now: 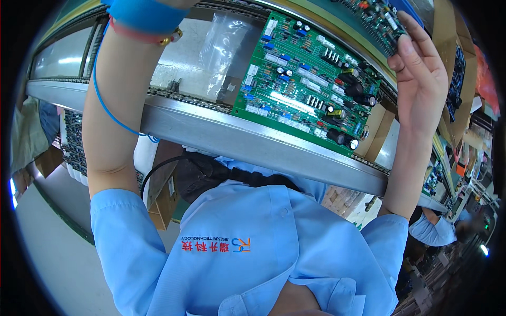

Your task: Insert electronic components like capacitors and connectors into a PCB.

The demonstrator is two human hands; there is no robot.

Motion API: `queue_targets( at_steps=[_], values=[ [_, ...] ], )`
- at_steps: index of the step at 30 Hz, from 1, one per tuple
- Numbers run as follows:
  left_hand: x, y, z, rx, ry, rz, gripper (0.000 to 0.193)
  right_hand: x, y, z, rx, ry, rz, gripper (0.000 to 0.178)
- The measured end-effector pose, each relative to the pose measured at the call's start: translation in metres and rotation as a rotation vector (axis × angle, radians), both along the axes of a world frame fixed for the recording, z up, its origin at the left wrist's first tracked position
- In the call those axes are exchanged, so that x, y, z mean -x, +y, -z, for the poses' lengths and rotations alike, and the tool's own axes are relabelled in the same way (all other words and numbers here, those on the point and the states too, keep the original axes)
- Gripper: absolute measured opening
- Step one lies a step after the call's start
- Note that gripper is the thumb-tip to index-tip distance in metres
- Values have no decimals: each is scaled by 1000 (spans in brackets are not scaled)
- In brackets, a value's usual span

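My right hand [421, 71] is raised at the upper right, with thumb and fingers closed on the edge of a small dark circuit board [380, 23] crowded with components. Part of that board runs past the top edge of the picture. Below and left of it, a large green circuit board [295, 87] with white connectors, blue parts and black capacitors lies across the chain rails. My left forearm [118, 89] reaches up on the left, wearing a blue wrist strap [147, 16]; the left hand itself is beyond the top edge.
A clear plastic bag [224, 52] lies left of the large board. The metal conveyor rail [221, 134] crosses in front of me. A thin blue cord [103, 100] hangs by my left arm. At right are a cardboard box [448, 58] and a co-worker's blue sleeve [429, 231].
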State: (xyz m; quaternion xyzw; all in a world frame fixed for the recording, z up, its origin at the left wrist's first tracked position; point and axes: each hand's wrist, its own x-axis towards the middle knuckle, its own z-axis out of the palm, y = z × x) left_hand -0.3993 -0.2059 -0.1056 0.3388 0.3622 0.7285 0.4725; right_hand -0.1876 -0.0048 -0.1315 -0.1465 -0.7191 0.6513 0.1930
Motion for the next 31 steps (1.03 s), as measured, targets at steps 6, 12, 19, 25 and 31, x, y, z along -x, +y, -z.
queue_targets(
  at_steps=[6, 12, 19, 25, 31],
  values=[
    [-25, 13, 10, -12, 1289, -402, 46, 8, -33, -20, 49, -33, 241, 44],
    [-26, 18, 22, -184, 1529, -612, 53, 7, -43, -20, 61, -60, 223, 41],
    [-18, 18, 21, -274, 1665, -549, 50, 5, -46, -18, 28, -107, 158, 42],
    [-19, 17, 18, -264, 1622, -429, 47, 4, -45, -20, 61, -123, 160, 40],
    [-23, 16, 19, -169, 1657, -471, 33, 5, -46, -22, 4, -147, 141, 36]
  ],
)
